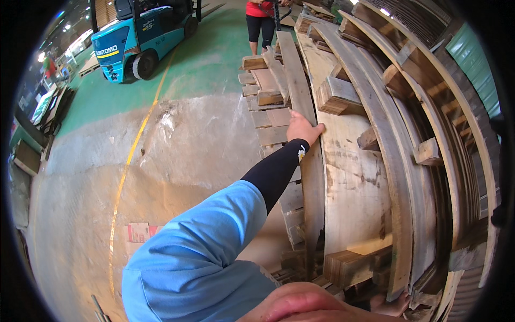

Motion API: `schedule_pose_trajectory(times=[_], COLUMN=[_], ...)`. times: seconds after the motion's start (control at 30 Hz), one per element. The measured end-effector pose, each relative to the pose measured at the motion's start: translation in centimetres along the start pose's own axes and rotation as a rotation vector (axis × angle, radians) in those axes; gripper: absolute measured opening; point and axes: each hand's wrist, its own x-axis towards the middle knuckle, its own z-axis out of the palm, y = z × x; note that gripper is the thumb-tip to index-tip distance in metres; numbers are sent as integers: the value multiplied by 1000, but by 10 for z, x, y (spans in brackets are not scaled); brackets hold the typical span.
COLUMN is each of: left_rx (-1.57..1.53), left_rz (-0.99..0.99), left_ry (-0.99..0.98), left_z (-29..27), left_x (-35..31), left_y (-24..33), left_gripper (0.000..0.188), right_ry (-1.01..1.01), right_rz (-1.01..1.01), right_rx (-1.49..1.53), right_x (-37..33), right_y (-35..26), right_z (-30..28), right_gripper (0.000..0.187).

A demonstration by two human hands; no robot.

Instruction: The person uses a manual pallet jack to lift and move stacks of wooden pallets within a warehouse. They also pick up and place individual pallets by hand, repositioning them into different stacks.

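Observation:
My left hand point(304, 127), at the end of a black arm sleeve and a blue shirt sleeve, is closed over a long narrow wooden plank point(313, 185). The thumb lies to the right, and the other fingers wrap the far and left side. To the right of the plank a wide pale board point(357, 188) stands on edge, with wooden blocks point(342, 96) between it and further slats, like an upright pallet. Low at the right, part of my right hand point(394, 306) shows beside the lower ends of the slats. It is dim, and its fingers cannot be made out.
More wooden pallets point(456, 139) lean upright at the right. Stacked slats point(263, 86) lie left of the plank. A blue forklift point(142, 43) stands at the far left by a yellow floor line point(129, 153). A person in red point(261, 21) stands ahead. Flattened cardboard point(140, 232) lies on the floor.

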Motion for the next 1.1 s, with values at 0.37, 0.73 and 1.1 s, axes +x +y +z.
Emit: schedule_pose_trajectory(times=[0.37, 0.73, 1.1], left_rx=[39, 61, 74], left_rz=[1, 35, 40], left_ry=[-15, 25, 34], left_z=[7, 10, 13], left_x=[5, 5, 7], left_y=[-3, -4, -2], left_gripper=[114, 108, 97], right_ry=[434, 353, 377], right_rz=[915, 937, 1000], right_rx=[603, 550, 757], right_x=[-7, 19, 23], right_y=[-39, -95, -107], right_z=[15, 36, 34], right_gripper=[43, 49, 56])
